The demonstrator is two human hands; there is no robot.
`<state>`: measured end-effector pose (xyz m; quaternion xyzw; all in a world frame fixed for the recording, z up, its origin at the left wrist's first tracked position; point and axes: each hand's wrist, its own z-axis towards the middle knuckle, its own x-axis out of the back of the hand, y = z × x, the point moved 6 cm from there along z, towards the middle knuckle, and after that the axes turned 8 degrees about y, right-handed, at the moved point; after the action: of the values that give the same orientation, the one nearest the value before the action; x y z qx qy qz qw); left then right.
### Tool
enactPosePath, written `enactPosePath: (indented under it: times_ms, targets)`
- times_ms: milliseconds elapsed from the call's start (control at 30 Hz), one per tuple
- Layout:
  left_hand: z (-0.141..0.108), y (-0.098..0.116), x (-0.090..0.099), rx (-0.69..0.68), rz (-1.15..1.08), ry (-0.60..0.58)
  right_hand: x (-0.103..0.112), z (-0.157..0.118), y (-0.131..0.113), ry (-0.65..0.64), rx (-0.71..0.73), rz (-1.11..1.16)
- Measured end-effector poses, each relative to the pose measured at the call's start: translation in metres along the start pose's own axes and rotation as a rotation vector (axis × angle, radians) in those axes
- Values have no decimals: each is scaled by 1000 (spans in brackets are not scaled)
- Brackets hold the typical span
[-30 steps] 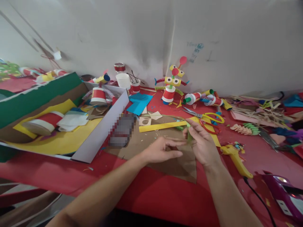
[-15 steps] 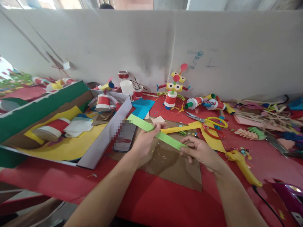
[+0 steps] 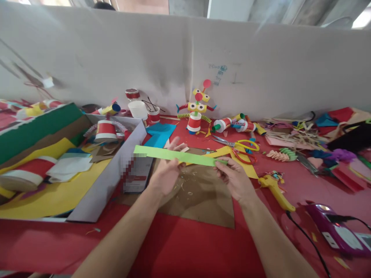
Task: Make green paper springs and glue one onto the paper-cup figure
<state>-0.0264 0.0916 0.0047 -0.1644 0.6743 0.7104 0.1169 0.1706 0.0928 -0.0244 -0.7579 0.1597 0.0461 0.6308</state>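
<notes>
A light green paper strip point(image 3: 188, 156) stretches nearly level between my two hands, above a brown cardboard sheet point(image 3: 203, 197). My right hand point(image 3: 233, 177) pinches its right end between thumb and fingers. Nearer the middle, my left hand point(image 3: 166, 173) has the strip between its thumb and fingers, with some fingers raised and apart behind it. The strip's left end sticks out past this hand over a phone point(image 3: 137, 177), part of which is pixelated. Behind my right hand lie yellow paper point(image 3: 249, 166) and scissors point(image 3: 246, 146) with yellow and red handles.
At left stands an open box point(image 3: 107, 173) with paper and cup pieces. A cup figure point(image 3: 194, 121) stands by the grey partition point(image 3: 116, 58). Rightward lie a yellow glue gun point(image 3: 276, 193) with a cord, a purple device point(image 3: 336, 227) and craft scraps point(image 3: 286, 135).
The green strip has turned from slanting down to the right to nearly level. My left hand's fingers have spread upward, and my right hand now pinches the strip's end. The view has shifted right.
</notes>
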Motion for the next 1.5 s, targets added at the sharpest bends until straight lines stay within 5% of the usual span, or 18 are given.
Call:
enactPosePath:
  times_ms: [100,200,433,633,767,1033,1500]
  targets:
    - [-14,-28,-15,169,130,-83,-16,-8,11,-79,12,-45]
    - [-21,-45,-14,275,249,11,-26,-15,16,-144,43,-106]
    - [-18,-41,-9,297,103,183,-28,-21,5,-214,320,-246]
    - [-20,-44,-14,369,-104,101,-27,-24,-11,-84,518,-408]
    - [-20,-49,-12,442,-195,118,-27,-26,-12,-65,488,-379]
    - [-25,-39,-23,357,-152,2,-17,-21,0,35,359,-277]
    - [-25,-41,-19,282,-100,88,-19,-24,1,37,344,-223]
